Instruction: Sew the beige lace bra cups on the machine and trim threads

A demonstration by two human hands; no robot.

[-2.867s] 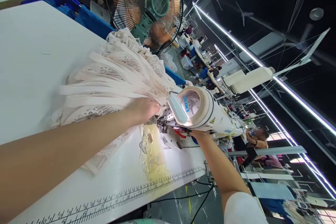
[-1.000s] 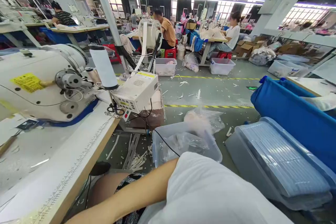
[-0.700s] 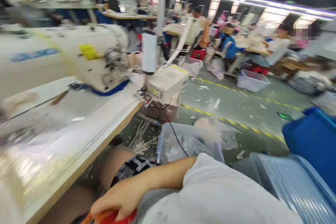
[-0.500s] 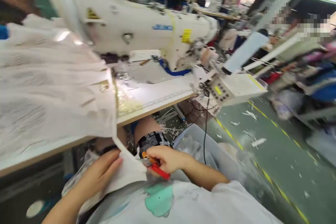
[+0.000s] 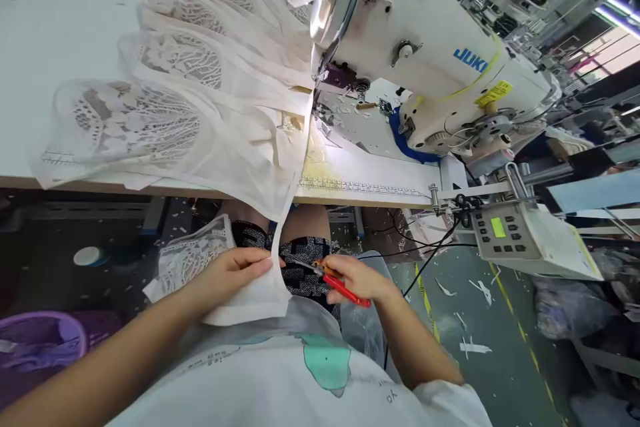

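Note:
My left hand (image 5: 243, 273) pinches a white lace-and-mesh garment piece (image 5: 190, 257) over my lap, thumb and fingers closed at its strip edge. From there a narrow white fabric strip (image 5: 286, 213) runs up to more white lace pieces (image 5: 200, 113), which are spread along the table. My right hand (image 5: 353, 278) is wrapped around scissors with red and orange handles (image 5: 345, 288). Their blades point left at the strip beside my left fingertips; whether they touch it I cannot tell.
A white sewing machine (image 5: 430, 47) stands on the table (image 5: 60, 33), with a control box (image 5: 520, 233) at right. Below left is a purple basket (image 5: 75, 333). A pale plastic bin stands right of my knees, and fabric scraps (image 5: 473, 347) litter the green floor.
My view has swung left and become sharper. The scissors have drawn back to the right from the fabric, with their blades now showing. My left hand has shifted its hold to the strip edge.

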